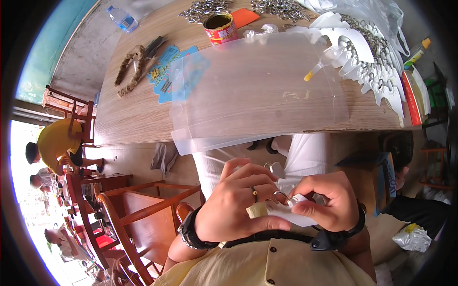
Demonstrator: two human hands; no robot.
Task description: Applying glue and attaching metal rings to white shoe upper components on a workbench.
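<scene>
Item: white card piece with a metal ring, held close to the chest, below the counter edge. Left hand and right hand both pinch it (fingers curled, thumbs pressing). On counter: clear plastic sheet, red tin can, stacked white cards, water bottle.

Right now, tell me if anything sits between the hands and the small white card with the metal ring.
Nothing visible does: the left hand and right hand both already pinch the small white card and its metal ring.
</scene>
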